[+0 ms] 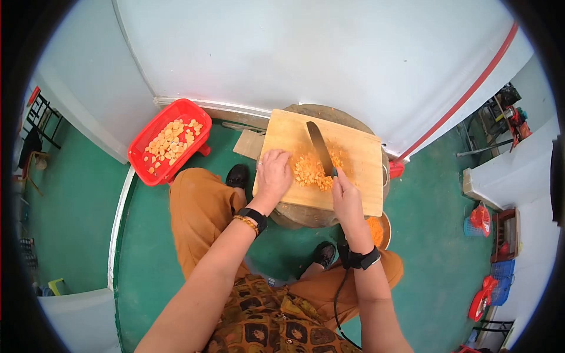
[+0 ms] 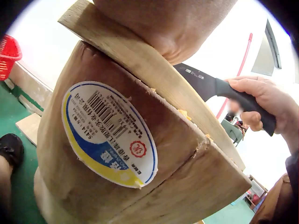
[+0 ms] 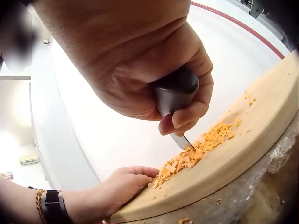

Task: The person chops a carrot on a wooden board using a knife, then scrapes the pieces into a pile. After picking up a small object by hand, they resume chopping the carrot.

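Observation:
A kitchen knife (image 1: 319, 144) with a dark blade is in my right hand (image 1: 348, 203); the fingers curl round its black handle (image 3: 175, 93). The blade's edge sits among finely chopped carrot (image 1: 308, 170) on the wooden cutting board (image 1: 282, 129). In the right wrist view the blade goes down into the orange bits (image 3: 201, 151). My left hand (image 1: 274, 173) rests on the board's left part, fingers together, beside the pile. From the right wrist its thumb shows near the closest carrot pieces. A thick wooden block (image 2: 93, 196) with an oval label (image 2: 112, 135) supports the board.
On the floor to the left stands a red plastic basin (image 1: 179, 109) with carrot slices (image 1: 170, 141). A bowl (image 1: 385, 229) of orange bits is partly hidden below the board's right corner. A white wall (image 1: 294, 53) rises behind the block. Baskets (image 1: 501, 282) stand far right.

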Demonstrator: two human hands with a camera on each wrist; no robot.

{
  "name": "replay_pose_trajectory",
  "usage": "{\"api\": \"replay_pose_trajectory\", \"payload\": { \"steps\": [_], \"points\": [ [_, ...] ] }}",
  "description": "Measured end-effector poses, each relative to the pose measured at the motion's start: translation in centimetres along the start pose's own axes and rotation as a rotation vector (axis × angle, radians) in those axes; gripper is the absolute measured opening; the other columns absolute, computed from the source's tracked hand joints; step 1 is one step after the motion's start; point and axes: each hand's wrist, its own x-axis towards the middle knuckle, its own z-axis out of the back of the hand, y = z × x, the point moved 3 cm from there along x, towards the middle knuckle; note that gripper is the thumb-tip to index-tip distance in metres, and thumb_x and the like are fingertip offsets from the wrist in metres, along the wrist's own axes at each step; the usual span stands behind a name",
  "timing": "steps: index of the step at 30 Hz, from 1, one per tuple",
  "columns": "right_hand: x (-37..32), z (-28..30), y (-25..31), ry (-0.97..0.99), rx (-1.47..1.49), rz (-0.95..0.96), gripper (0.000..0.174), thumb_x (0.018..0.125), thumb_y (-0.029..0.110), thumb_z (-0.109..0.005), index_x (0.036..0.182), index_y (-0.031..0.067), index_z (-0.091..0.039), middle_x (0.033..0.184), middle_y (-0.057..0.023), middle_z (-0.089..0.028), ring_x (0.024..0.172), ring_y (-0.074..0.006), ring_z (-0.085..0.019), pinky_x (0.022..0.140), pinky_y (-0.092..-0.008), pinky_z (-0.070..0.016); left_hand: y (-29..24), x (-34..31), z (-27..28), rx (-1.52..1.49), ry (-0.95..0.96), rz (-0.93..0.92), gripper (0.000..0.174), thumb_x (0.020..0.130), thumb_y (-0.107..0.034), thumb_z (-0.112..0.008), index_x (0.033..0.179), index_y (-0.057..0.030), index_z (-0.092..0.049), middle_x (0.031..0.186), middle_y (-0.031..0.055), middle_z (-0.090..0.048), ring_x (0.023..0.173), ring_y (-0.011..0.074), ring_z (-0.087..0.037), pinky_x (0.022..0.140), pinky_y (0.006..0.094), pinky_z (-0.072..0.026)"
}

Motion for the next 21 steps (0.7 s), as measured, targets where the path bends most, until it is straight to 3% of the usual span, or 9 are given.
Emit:
{"api": "replay_pose_trajectory", "payload": {
  "steps": [3, 6, 10, 12, 15, 18, 21],
  "points": [
    [-0.5, 0.5, 0.8, -0.090, 0.104, -0.076, 0.035, 0.103, 0.017, -0.053, 0.130, -0.0029, -0.060, 0.088, -0.0232, -0.068, 0.076, -0.0312, -0.068, 0.070, -0.0400, -0.0519, 0.0, -0.1, 0.1, -0.032, -0.061, -0.008, 0.022, 0.083, -0.004, -0.062, 0.102, -0.0082, -0.069, 0.108, 0.0074, -0.064, 0.110, 0.0307, -0.055, 0.090, 0.0450, -0.0445],
    [-1.1, 1.0, 1.0, -0.165, 0.115, -0.022, 0.035, 0.103, 0.018, -0.052, 0.130, -0.0026, -0.060, 0.092, -0.0208, -0.068, 0.082, -0.0278, -0.067, 0.075, -0.0381, -0.0522, 0.1, 0.0, 0.1, -0.032, -0.030, -0.007, 0.019, 0.083, -0.006, -0.061, 0.100, -0.0076, -0.069, 0.109, 0.0084, -0.063, 0.109, 0.0319, -0.056, 0.088, 0.0453, -0.0457],
    [-1.5, 1.9, 2.0, -0.190, 0.168, -0.084, 0.036, 0.104, 0.017, -0.049, 0.132, -0.0033, -0.057, 0.105, -0.0234, -0.068, 0.095, -0.0321, -0.067, 0.084, -0.0382, -0.0516, 0.6, 2.2, 0.5, 0.031, 0.283, 0.012, 0.017, 0.084, -0.008, -0.061, 0.098, -0.0065, -0.070, 0.112, 0.0108, -0.063, 0.110, 0.0331, -0.055, 0.088, 0.0473, -0.0492],
    [-1.7, 1.0, 1.3, -0.242, 0.077, 0.019, 0.035, 0.105, 0.016, -0.047, 0.133, -0.0037, -0.055, 0.108, -0.0245, -0.067, 0.098, -0.0336, -0.067, 0.086, -0.0387, -0.0511, 0.6, 3.6, 0.6, 0.041, 0.444, 0.019, 0.019, 0.083, -0.009, -0.061, 0.099, -0.0057, -0.071, 0.115, 0.0120, -0.062, 0.112, 0.0338, -0.055, 0.088, 0.0489, -0.0509],
    [-2.5, -0.1, 0.3, -0.194, 0.073, 0.017, 0.035, 0.105, 0.014, -0.046, 0.134, -0.0038, -0.054, 0.109, -0.0260, -0.066, 0.100, -0.0360, -0.066, 0.087, -0.0391, -0.0505, 1.7, 5.2, -0.3, 0.113, 0.566, -0.236, 0.020, 0.085, -0.011, -0.060, 0.098, -0.0044, -0.072, 0.099, 0.0182, -0.067, 0.093, 0.0397, -0.062, 0.084, 0.0485, -0.0524],
    [-2.3, -0.2, 1.3, -0.154, 0.105, 0.051, 0.035, 0.105, 0.013, -0.047, 0.135, -0.0037, -0.054, 0.108, -0.0267, -0.065, 0.100, -0.0373, -0.066, 0.088, -0.0394, -0.0505, 0.9, 7.2, -0.1, 0.119, 0.946, -0.020, 0.026, 0.087, -0.018, -0.059, 0.096, 0.0020, -0.071, 0.099, 0.0208, -0.069, 0.089, 0.0398, -0.065, 0.082, 0.0466, -0.0543],
    [-2.3, -0.4, 2.7, -0.137, 0.049, 0.010, 0.035, 0.105, 0.013, -0.047, 0.135, -0.0040, -0.054, 0.108, -0.0268, -0.065, 0.100, -0.0366, -0.066, 0.088, -0.0390, -0.0508, 0.4, 9.7, 0.7, -0.086, 0.926, -0.076, 0.035, 0.089, -0.029, -0.061, 0.095, 0.0041, -0.071, 0.089, 0.0248, -0.069, 0.079, 0.0354, -0.068, 0.078, 0.0399, -0.0549]
  ]
}}
